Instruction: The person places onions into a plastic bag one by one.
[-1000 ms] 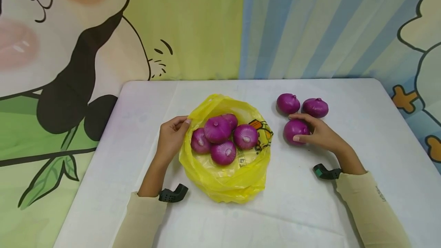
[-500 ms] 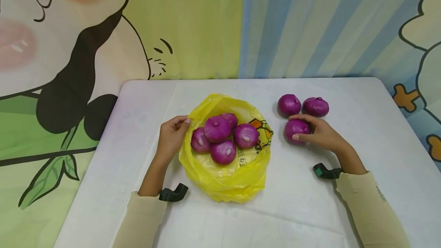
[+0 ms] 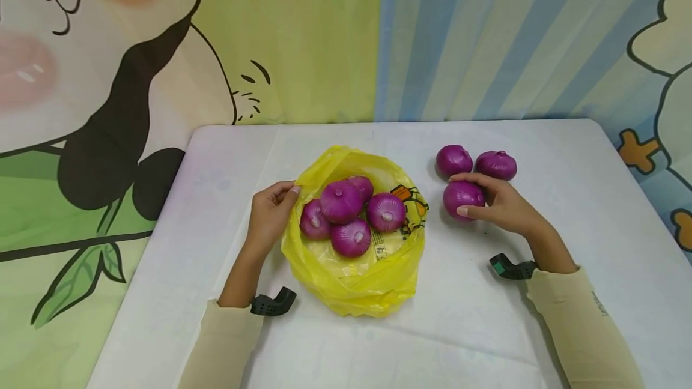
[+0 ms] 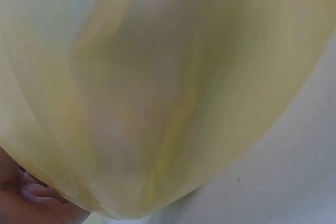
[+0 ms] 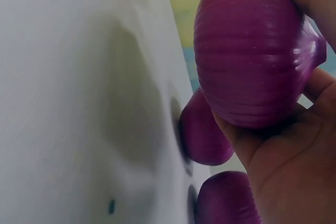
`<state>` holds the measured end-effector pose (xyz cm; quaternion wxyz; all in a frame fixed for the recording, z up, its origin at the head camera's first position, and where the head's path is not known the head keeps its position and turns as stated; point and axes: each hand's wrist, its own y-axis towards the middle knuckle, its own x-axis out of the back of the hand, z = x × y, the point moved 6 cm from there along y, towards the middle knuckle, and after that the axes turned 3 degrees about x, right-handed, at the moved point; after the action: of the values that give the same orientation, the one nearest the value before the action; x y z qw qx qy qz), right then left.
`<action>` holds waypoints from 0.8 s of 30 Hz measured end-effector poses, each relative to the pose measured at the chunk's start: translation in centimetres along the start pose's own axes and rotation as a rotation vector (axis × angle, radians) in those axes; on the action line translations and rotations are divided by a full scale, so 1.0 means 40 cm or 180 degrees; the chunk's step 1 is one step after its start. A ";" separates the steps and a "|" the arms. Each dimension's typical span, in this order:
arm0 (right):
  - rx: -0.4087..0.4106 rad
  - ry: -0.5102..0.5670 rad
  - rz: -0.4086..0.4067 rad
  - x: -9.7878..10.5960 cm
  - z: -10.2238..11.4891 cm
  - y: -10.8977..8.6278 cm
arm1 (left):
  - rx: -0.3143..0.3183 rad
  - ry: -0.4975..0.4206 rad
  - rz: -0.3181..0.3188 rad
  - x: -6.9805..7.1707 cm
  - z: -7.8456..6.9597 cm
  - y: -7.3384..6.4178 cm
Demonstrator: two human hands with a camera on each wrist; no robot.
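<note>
A yellow plastic bag (image 3: 351, 293) stands with its mouth spread wide, several purple onions (image 3: 339, 202) inside it. At its left rim, my left hand (image 3: 270, 212) pinches the plastic between thumb and fingers; in the left wrist view the bag hides most of that hand (image 4: 37, 200). My right hand (image 3: 505, 206) grips another purple onion (image 3: 462, 200) to the right of the bag. The right wrist view shows this onion (image 5: 252, 51) raised off the table, its shadow beside it. Two more onions, one left (image 3: 453, 161) and one right (image 3: 496, 165), lie just behind it.
Everything rests on a white-covered table (image 3: 432, 341). Behind it hangs a cartoon-printed curtain (image 3: 303, 41). A black wrist camera is worn on the left wrist (image 3: 274, 302) and another on the right wrist (image 3: 513, 268).
My right hand has raised its onion slightly and shifted a little to the left. The left hand and the bag have stayed in place.
</note>
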<state>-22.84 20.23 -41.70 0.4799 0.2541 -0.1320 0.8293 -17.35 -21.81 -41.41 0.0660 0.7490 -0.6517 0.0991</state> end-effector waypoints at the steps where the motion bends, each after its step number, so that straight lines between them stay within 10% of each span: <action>1: -0.0002 -0.0011 0.0001 0.000 0.007 0.002 | 0.0002 -0.0007 0.0003 0.000 0.000 0.000; 24: 0.0496 0.0095 0.0194 -0.010 0.147 0.062 | 0.0028 -0.0020 0.0010 -0.002 -0.005 -0.001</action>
<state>-23.10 15.97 -36.96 0.4351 0.2742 -0.0675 0.8549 -17.34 -21.66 -41.22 0.0605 0.7486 -0.6527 0.0998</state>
